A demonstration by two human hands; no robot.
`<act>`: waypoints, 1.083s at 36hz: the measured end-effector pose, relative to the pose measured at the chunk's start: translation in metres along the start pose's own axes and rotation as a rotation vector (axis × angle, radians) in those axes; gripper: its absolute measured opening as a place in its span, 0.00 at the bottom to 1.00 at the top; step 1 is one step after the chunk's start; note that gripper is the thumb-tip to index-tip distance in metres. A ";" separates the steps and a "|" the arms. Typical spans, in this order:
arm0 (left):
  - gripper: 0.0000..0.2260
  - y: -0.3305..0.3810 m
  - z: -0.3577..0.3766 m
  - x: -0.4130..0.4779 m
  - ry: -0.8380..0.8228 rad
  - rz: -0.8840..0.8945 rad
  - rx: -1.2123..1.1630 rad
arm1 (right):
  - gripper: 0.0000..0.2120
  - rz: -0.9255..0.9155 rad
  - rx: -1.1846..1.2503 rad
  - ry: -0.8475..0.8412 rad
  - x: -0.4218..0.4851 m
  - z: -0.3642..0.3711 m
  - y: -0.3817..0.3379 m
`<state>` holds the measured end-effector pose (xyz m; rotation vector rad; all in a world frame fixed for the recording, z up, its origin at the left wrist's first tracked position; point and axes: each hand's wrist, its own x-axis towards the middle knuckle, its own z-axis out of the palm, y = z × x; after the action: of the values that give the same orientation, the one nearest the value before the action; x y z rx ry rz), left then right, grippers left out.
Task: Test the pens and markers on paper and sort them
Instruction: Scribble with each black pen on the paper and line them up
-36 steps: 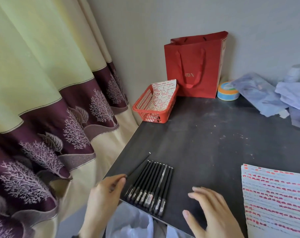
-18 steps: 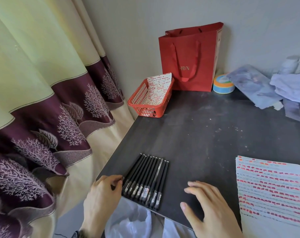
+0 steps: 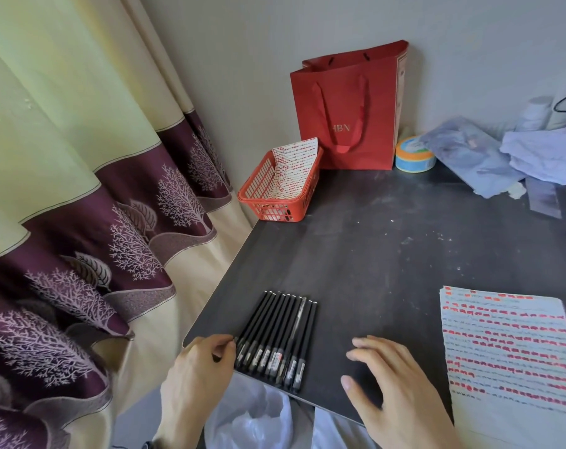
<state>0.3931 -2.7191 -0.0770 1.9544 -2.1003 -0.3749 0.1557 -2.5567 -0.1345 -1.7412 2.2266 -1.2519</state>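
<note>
Black pens beside curled left hand, hold unclear; right hand flat, empty.

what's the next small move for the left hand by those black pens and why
Probably let the left hand release the leftmost pen and draw back. It seems to pinch only that pen's near end, and the pen already lies flat on the table, parallel and tight against the row of pens. The right hand is open and holds nothing.
</note>
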 end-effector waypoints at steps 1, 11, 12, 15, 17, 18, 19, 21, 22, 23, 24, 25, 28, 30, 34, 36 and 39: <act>0.06 0.001 -0.001 0.000 -0.005 0.001 0.003 | 0.13 -0.006 -0.010 -0.009 0.000 0.000 0.001; 0.09 0.011 -0.010 -0.001 -0.043 0.009 0.076 | 0.14 -0.028 -0.054 -0.120 -0.002 -0.003 -0.002; 0.09 0.013 -0.011 0.000 -0.047 0.017 0.075 | 0.14 -0.022 -0.043 -0.133 -0.001 -0.004 -0.004; 0.10 0.023 -0.012 0.001 -0.037 0.071 0.059 | 0.11 -0.004 0.004 -0.181 0.000 -0.010 -0.013; 0.10 0.039 -0.011 0.003 -0.038 0.132 0.049 | 0.12 0.060 0.068 -0.190 0.000 -0.018 -0.017; 0.11 0.049 -0.009 0.003 -0.051 0.175 0.042 | 0.13 0.104 0.108 -0.175 -0.001 -0.023 -0.018; 0.11 0.060 -0.006 0.003 -0.071 0.222 0.035 | 0.15 0.139 0.146 -0.149 -0.002 -0.030 -0.016; 0.11 0.087 0.003 -0.003 -0.112 0.315 0.031 | 0.19 0.187 0.188 -0.114 -0.004 -0.048 -0.011; 0.11 0.102 0.008 -0.007 -0.129 0.367 0.035 | 0.20 0.206 0.187 -0.093 -0.004 -0.060 -0.007; 0.12 0.117 0.013 -0.013 -0.144 0.422 0.041 | 0.20 0.221 0.175 -0.064 -0.005 -0.072 -0.002; 0.13 0.131 0.019 -0.019 -0.158 0.480 0.044 | 0.20 0.240 0.158 -0.034 -0.008 -0.085 0.005; 0.14 0.146 0.025 -0.026 -0.173 0.540 0.046 | 0.20 0.266 0.141 -0.004 -0.012 -0.098 0.013; 0.18 0.191 0.042 -0.044 -0.247 0.717 0.028 | 0.15 0.346 0.051 0.110 -0.026 -0.135 0.042; 0.20 0.223 0.055 -0.056 -0.324 0.831 -0.004 | 0.07 0.397 -0.068 0.222 -0.038 -0.156 0.067; 0.20 0.289 0.078 -0.079 -0.426 1.008 -0.016 | 0.10 0.580 -0.287 0.250 -0.065 -0.186 0.111; 0.20 0.317 0.089 -0.088 -0.421 1.085 0.000 | 0.11 0.634 -0.349 0.246 -0.075 -0.192 0.125; 0.21 0.356 0.104 -0.096 -0.423 1.131 0.027 | 0.10 0.633 -0.349 0.297 -0.077 -0.192 0.131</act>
<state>0.0311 -2.5967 -0.0495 0.4486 -3.0297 -0.5101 -0.0139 -2.3815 -0.1180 -0.7937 2.9636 -1.0588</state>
